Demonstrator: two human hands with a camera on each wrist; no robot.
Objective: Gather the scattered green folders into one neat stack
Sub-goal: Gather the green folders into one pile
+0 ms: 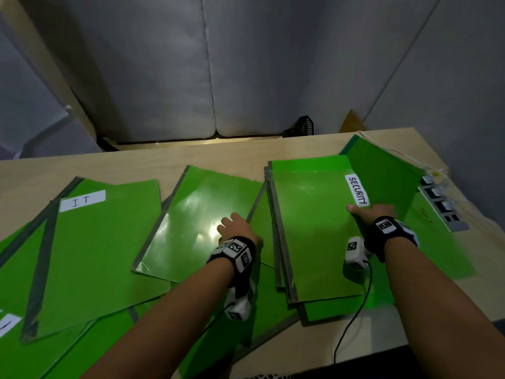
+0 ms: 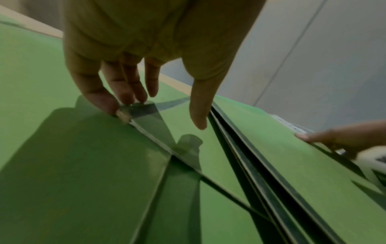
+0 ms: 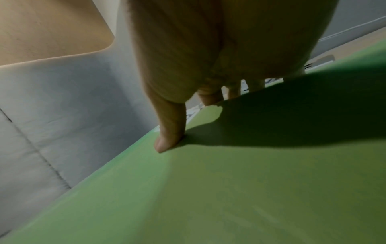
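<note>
Several green folders lie spread over a wooden table. One labelled IT is at the left, and a glossy one lies in the middle. At the right a stack is topped by the SECURITY folder. My left hand is open, and its fingertips touch the glossy folder's right edge beside the stack's spines. My right hand pinches the SECURITY folder's right edge. Its thumb is on top and its fingers are hidden below. Another green folder lies angled behind it.
A grey power strip with white plugs and a white cord sits at the table's right edge. A black cable trails off the front edge. Grey cushions stand behind the table, and more green folders overlap at the lower left.
</note>
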